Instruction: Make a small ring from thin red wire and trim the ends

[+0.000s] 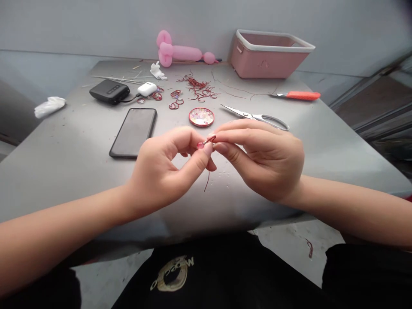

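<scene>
Above the near middle of the table, my left hand [174,165] pinches a pinkish bead [201,146] between thumb and fingertips. A dark red cord [210,138] forms a small loop at the bead, and its loose tail hangs below the fingers. The fingertips of my right hand [260,156] are closed on that looped cord, close against my left thumb. Just beyond both hands lies a small round dish [201,117] with a red rim, full of pale beads. Scissors [254,116] rest behind my right hand, partly covered by it.
A phone [133,133] lies left of my hands, with a black power bank [109,91] and a white earbud case [147,89] behind it. Cut red cords [199,86] and small cord rings [176,104] are further back. A utility knife [302,95], a pink bin [264,60] and a pink balloon [186,53] line the far side.
</scene>
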`<state>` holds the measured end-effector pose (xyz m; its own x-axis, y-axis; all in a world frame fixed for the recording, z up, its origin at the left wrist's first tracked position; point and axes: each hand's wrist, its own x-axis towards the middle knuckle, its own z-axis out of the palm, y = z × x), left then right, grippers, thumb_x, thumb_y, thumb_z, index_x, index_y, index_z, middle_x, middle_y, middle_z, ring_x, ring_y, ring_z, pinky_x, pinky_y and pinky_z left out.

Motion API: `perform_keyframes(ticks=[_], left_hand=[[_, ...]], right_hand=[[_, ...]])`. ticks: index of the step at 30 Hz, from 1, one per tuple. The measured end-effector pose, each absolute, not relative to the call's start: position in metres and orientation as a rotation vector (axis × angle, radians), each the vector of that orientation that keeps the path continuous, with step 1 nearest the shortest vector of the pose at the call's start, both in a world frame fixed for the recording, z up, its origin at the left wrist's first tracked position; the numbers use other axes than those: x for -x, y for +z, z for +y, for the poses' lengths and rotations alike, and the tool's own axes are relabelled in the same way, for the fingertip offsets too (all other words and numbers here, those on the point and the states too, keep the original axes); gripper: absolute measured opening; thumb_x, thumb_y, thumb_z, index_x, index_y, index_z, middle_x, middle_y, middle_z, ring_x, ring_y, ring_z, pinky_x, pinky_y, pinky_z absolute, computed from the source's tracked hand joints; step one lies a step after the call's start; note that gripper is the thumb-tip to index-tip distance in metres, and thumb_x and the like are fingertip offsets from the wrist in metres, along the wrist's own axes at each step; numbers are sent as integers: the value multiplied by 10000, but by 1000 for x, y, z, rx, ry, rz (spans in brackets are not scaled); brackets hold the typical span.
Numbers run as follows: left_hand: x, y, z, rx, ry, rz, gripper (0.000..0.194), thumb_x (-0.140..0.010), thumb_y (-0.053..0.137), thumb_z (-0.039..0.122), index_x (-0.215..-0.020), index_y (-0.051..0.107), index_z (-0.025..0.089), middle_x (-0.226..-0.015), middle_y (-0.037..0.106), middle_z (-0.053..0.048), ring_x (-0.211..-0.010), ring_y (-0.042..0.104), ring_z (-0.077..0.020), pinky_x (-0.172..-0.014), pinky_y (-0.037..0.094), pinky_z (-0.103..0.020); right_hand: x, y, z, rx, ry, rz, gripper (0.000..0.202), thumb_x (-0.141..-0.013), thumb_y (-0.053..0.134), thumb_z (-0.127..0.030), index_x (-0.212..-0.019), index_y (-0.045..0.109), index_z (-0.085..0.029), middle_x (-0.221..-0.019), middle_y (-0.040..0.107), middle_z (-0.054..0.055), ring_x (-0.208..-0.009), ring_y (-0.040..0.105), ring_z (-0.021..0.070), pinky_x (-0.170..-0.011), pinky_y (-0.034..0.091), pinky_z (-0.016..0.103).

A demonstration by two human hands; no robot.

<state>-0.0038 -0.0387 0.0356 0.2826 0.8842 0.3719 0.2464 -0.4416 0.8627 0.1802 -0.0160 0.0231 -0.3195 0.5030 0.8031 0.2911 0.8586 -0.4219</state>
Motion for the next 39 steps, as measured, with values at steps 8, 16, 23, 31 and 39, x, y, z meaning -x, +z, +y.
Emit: perform_keyframes(ticks=[8, 16, 23, 31, 39], left_hand=[[6, 34, -36, -2493, 1344, 1073, 124, -841, 630, 116, -775, 628, 221, -689, 698, 19, -623, 644, -139, -631, 492, -300], [16, 23, -20, -3014, 1664, 809, 98, -850, 653, 141, -859, 617, 232, -658, 654, 39, -598, 596, -138, -631, 393, -322], [13, 33, -28, -2861, 1518, 802, 117, -802, 668, 165, -773, 610, 263, -672, 692, 28, -561, 584, -161, -598, 403, -351], [9, 54, -35, -2021, 921, 704, 203, -867, 606, 179, -681, 633, 258, -651, 740, 14, -611, 656, -166, -633, 521, -331], [11, 54, -34, -1687, 632, 591, 187, -912, 634, 249, -736, 700, 240, -600, 737, 0, -575, 673, -169, -590, 569, -298]], right_hand=[[-178, 24, -20, 580, 385, -1858, 122, -853, 703, -111, -885, 762, -213, -873, 790, 14, -849, 743, 139, -765, 627, 256], [-182, 29, -20, 535, 289, -1876, 116, -825, 729, -118, -893, 764, -205, -885, 791, 39, -830, 749, 155, -804, 640, 271], [-181, 26, -20, 375, 138, -1913, 192, -833, 689, -62, -978, 716, -185, -923, 774, 68, -850, 744, 148, -773, 632, 261], [-186, 32, -15, 294, 539, -1981, 88, -880, 638, -129, -919, 640, -208, -926, 641, 39, -942, 661, 157, -871, 591, 352], [-189, 33, -1, 125, 1441, -1984, 104, -929, 614, -219, -825, 610, -209, -832, 531, 4, -893, 617, 116, -776, 583, 279]])
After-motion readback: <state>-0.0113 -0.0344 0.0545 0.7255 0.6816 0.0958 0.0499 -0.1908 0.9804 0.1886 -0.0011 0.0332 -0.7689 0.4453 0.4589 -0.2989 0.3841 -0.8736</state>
